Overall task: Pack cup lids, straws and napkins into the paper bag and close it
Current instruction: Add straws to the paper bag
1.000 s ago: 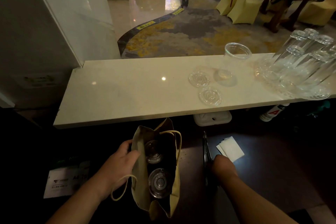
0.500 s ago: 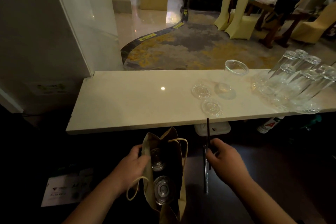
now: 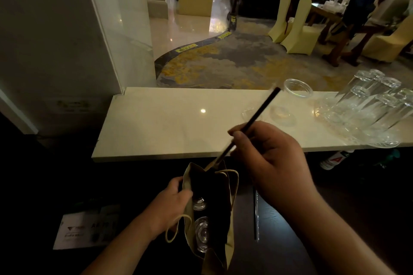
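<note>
Above paper bag (image 3: pixel 209 212): right hand (image 3: pixel 271 158) pinches straw (image 3: pixel 252 121), left hand (image 3: pixel 173 202) grips rim; steep tilt may snag edge.

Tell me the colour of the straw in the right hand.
Black. The straw shows best in the head view, dark against the pale counter.

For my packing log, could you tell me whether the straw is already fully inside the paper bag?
No, the right hand holds the black straw slanted, lower end at the paper bag mouth.

Left hand (image 3: pixel 173 202), right hand (image 3: pixel 271 158) — bare; forearms bare — no sleeves.
</note>
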Available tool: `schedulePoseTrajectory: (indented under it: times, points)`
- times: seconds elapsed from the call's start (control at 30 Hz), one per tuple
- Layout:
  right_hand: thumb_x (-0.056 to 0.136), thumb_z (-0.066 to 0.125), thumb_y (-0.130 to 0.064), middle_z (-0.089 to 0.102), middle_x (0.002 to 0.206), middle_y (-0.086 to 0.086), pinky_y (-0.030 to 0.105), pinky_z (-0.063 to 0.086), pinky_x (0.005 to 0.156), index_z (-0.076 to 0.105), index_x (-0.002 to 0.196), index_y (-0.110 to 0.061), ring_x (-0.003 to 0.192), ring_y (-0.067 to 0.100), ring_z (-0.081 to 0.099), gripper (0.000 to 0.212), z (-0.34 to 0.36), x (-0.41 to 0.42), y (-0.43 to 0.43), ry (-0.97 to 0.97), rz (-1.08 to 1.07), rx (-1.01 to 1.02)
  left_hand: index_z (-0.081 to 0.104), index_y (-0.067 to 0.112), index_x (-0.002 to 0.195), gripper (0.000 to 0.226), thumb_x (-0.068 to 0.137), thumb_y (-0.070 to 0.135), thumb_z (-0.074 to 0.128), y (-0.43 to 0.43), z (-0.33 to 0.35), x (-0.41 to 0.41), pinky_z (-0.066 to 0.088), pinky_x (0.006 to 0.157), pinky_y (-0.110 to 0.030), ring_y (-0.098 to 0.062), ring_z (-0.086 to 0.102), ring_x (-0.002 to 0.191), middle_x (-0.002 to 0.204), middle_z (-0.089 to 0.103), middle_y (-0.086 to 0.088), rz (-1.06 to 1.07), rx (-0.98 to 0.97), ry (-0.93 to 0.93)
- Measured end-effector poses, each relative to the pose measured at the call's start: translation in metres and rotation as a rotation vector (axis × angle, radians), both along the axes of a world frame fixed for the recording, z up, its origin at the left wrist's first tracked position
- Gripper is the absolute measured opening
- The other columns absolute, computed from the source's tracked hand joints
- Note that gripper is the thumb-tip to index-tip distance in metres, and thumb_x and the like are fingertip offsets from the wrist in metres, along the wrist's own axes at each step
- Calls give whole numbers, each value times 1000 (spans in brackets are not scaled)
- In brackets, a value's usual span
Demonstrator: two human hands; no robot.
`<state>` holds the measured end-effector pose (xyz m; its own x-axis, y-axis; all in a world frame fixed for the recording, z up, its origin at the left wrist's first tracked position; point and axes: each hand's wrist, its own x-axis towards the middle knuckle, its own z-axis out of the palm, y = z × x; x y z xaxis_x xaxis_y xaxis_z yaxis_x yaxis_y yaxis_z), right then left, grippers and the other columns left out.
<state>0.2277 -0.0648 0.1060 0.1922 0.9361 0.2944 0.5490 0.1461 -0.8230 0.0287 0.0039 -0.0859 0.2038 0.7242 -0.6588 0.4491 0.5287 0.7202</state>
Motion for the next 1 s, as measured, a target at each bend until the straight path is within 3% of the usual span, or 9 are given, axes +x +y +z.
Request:
schedulePoseTrajectory:
  times: [0.07, 0.17, 0.27, 0.37, 0.53, 0.63, 0.73, 0.83, 1.0]
  points:
    - [96, 63, -25, 71, 88, -7, 32, 62, 67, 71, 109, -26, 77, 7, 72, 15, -3, -11, 2, 16, 37, -41, 57, 67, 97, 28, 71, 58, 61, 4, -12, -1, 60, 96, -61, -30, 80, 94, 97, 83, -6, 17, -37, -22]
    - [95, 64, -26, 69, 85, -9, 34, 61, 64, 62, 109, -34, 74, 8, 70, 16, -20, -28, 2, -33, 65, -82, 56, 72, 89, 23, 72, 57, 64, 3, -15, -2, 60, 96, -62, -32, 80, 95, 98, 83, -7, 41, -71, -58]
    - [95, 59, -33, 68, 88, -11, 38, 58, 67, 60, 103, -32, 78, 7, 67, 7, -48, -39, 2, -197, 92, -103, 58, 65, 100, 24, 78, 60, 67, 2, -11, -2, 60, 94, -65, -34, 80, 96, 100, 83, -9, 31, -48, -67]
    - [97, 51, -39, 63, 87, -12, 35, 54, 67, 60, 98, -31, 77, 5, 60, 13, -75, -45, 2, -334, 106, -173, 56, 47, 127, 51, 80, 66, 65, -1, 1, 1, 62, 94, -60, -30, 80, 96, 103, 82, -7, 18, 1, -58]
    - [99, 45, -46, 59, 80, -13, 16, 36, 56, 56, 93, -30, 66, 1, 52, 20, -102, -47, 5, -461, 106, -296, 52, 41, 133, 74, 67, 71, 64, -4, 18, 5, 63, 92, -53, -27, 77, 99, 109, 79, -4, 17, -5, -74]
    - [98, 49, -38, 66, 87, -6, 25, 42, 54, 49, 107, -28, 70, 13, 61, 14, -114, -51, 5, -482, 126, -360, 50, 40, 136, 61, 80, 58, 65, -9, 28, 5, 62, 86, -44, -24, 75, 98, 109, 76, -2, 1, 2, -89]
    - [97, 50, -34, 65, 97, -3, 30, 48, 59, 47, 110, -25, 75, 17, 60, 16, -122, -60, 1, -540, 193, -387, 52, 44, 128, 62, 71, 63, 66, -10, 28, 3, 62, 91, -48, -26, 75, 103, 114, 75, -4, -14, 6, -76]
    - [97, 51, -35, 64, 104, -3, 32, 50, 64, 51, 116, -24, 83, 18, 61, 22, -129, -62, -3, -588, 227, -319, 57, 37, 131, 77, 61, 64, 73, -1, 13, -1, 60, 98, -60, -31, 75, 104, 112, 77, -7, 22, 0, -88]
    - [93, 53, -38, 69, 94, -12, 17, 38, 56, 54, 123, -27, 72, 8, 63, 32, -135, -50, -16, -629, 239, -122, 53, 43, 134, 47, 89, 49, 65, -4, 31, -1, 61, 97, -48, -22, 74, 101, 110, 75, 0, -46, 28, -9]
